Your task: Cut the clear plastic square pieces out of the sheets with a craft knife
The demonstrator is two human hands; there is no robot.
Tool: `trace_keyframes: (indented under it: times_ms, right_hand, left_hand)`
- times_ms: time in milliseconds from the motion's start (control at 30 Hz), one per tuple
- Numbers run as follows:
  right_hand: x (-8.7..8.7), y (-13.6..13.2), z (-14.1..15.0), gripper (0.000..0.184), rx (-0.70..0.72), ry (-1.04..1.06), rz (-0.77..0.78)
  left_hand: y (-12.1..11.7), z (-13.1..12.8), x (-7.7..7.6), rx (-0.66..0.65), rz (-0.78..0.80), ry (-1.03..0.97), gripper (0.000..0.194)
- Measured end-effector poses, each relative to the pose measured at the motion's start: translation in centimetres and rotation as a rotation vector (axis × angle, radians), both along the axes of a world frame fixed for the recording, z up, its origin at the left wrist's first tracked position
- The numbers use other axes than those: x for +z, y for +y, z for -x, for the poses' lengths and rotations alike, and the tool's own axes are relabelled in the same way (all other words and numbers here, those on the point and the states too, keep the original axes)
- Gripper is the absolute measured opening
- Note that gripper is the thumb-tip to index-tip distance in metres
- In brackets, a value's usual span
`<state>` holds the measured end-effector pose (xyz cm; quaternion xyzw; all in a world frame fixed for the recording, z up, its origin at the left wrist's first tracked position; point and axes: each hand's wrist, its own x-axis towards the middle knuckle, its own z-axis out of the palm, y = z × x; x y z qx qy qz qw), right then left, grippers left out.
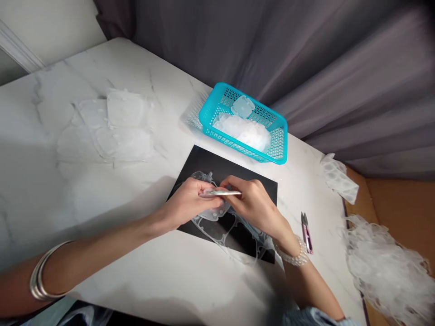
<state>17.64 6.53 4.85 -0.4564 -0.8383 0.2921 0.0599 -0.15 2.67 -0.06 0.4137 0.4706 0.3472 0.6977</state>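
Note:
My left hand and my right hand meet above a black mat on a white marble table. Between them lies a slim silver tool, possibly tweezers, gripped by my right hand. My left hand pinches a piece of clear, soft film, whose edge also touches the tool. A webbed sheet of the same film lies on the mat below my hands, partly hidden by them.
A turquoise plastic basket holding clear film pieces stands beyond the mat. Stacked clear sheets lie on the left. Pink-handled thread snips lie right of the mat. Film scraps heap past the table's right edge.

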Motion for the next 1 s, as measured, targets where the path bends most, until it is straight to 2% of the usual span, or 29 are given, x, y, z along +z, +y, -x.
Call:
trace_keyframes:
  times_ms: [200, 267, 333, 433, 500, 567, 633, 733, 800, 867, 1000]
  right_hand:
    - [-1.1, -0.9, 0.6, 0.015, 0.001, -0.023, -0.186]
    - [-2.1, -0.2, -0.5, 0.018, -0.087, -0.033, -0.232]
    - [-3.2, 0.9, -2.2, 0.023, -0.258, -0.087, -0.272]
    - [-4.0, 2.1, -4.8, 0.031, -0.448, -0.212, -0.295]
    - [-3.5, 2.1, -5.5, 0.033, -0.473, -0.233, -0.287]
    - [-2.3, 1.5, -5.1, 0.035, -0.486, -0.167, -0.287]
    - [-0.9, 0.5, -3.9, 0.039, -0.485, -0.009, -0.24]
    - [0.2, -0.7, -1.6, 0.035, -0.425, 0.274, -0.001]
    - [0.2, -1.2, -0.6, 0.033, -0.402, 0.423, 0.177]
    - [-0.2, -1.5, -0.2, 0.031, -0.416, 0.54, 0.29]
    - [-1.1, -1.5, -0.4, 0.028, -0.453, 0.645, 0.368]
  left_hand:
    - [-0.7, -0.4, 0.3, 0.068, -0.12, 0.102, 0.013]
    - [-0.6, -0.2, 0.7, 0.13, -0.156, 0.144, 0.013]
    - [-0.3, 0.2, 0.9, 0.232, -0.151, 0.138, 0.015]
    - [0.4, 0.9, 1.0, 0.324, -0.062, -0.014, 0.023]
    - [0.6, 1.2, 1.0, 0.3, 0.012, -0.143, 0.024]
    - [0.7, 1.2, 1.1, 0.264, 0.065, -0.229, 0.025]
    - [0.6, 1.2, 1.4, 0.235, 0.094, -0.273, 0.026]
    - [0.4, 1.1, 2.0, 0.221, 0.103, -0.318, 0.023]
    - [0.3, 1.2, 2.2, 0.212, 0.098, -0.334, 0.022]
    - [0.2, 1.2, 2.3, 0.199, 0.091, -0.329, 0.022]
    - [0.0, 1.4, 2.2, 0.177, 0.079, -0.319, 0.022]
